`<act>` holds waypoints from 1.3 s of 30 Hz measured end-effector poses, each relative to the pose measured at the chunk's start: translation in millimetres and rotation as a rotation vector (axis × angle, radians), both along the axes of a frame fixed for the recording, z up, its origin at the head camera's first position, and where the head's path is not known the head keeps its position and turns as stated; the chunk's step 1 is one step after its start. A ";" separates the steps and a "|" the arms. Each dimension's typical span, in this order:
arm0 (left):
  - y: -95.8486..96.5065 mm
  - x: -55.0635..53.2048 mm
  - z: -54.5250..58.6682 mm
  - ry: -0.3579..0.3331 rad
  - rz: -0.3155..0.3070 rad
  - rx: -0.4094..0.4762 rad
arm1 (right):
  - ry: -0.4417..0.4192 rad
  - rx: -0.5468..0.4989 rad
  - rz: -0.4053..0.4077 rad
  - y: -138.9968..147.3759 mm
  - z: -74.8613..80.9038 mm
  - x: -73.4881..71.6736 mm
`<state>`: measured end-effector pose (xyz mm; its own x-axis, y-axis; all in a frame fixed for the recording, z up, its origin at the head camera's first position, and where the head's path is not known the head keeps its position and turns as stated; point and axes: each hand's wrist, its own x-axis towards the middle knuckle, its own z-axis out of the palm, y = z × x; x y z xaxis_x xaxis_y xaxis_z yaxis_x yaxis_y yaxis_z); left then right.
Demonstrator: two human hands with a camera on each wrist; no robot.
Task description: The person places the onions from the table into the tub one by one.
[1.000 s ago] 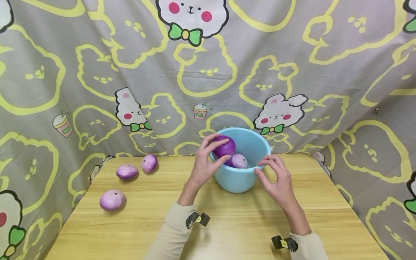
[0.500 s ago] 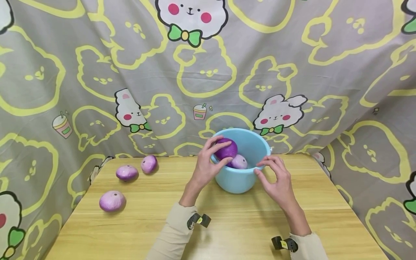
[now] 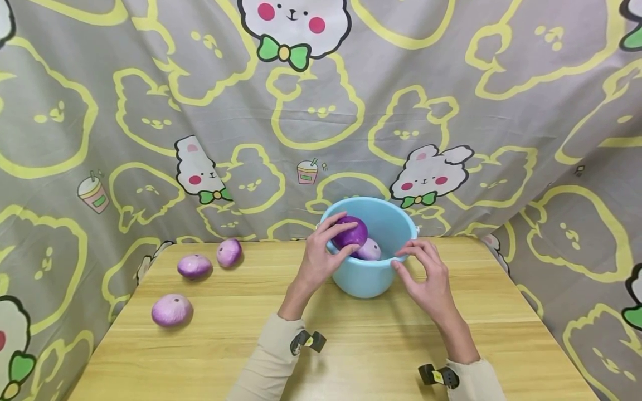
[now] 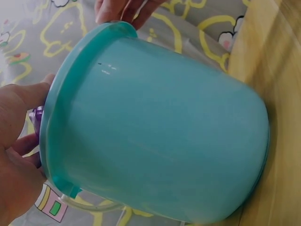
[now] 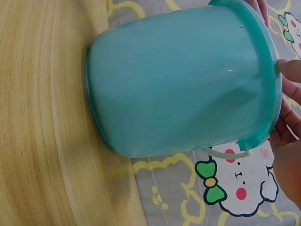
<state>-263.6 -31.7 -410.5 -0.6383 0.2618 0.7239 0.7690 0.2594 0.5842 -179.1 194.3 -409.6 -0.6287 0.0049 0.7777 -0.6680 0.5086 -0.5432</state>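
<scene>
In the head view a light blue bucket (image 3: 363,278) stands upright on the wooden table. My left hand (image 3: 321,250) grips a dark purple onion (image 3: 353,234) between thumb and fingers, at the left side of the bucket's mouth. A paler onion (image 3: 369,249) lies inside the bucket, partly covered by the held one. My right hand (image 3: 426,273) pinches the bucket's near right rim between thumb and fingers. From the left wrist the bucket wall (image 4: 160,127) hides most of the held onion, of which a purple sliver (image 4: 35,117) shows beside the rim.
Three onions lie on the left of the table: one nearer (image 3: 172,310), one behind it (image 3: 194,267), one at the back (image 3: 229,253). A patterned curtain (image 3: 321,122) hangs behind the table (image 3: 225,345). The bucket's pale handle (image 5: 221,153) hangs down on its far side.
My left hand has moved slightly right and down with the purple onion, bringing it further over the bucket's mouth. My right hand stays at the rim.
</scene>
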 end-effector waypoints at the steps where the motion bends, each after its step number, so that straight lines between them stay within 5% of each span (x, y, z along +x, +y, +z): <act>1: -0.2 -0.1 0.0 0.001 0.000 -0.003 | -0.002 0.000 -0.001 -0.2 0.3 0.2; 39: -18.4 7.5 -3.4 0.059 -0.024 0.009 | 0.022 0.001 -0.003 -1.9 -0.1 -0.2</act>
<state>-256.2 -50.2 -413.9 -0.5883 0.2703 0.7621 0.8079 0.2355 0.5402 -179.2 192.4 -409.7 -0.6115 0.0066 0.7912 -0.6780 0.5112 -0.5283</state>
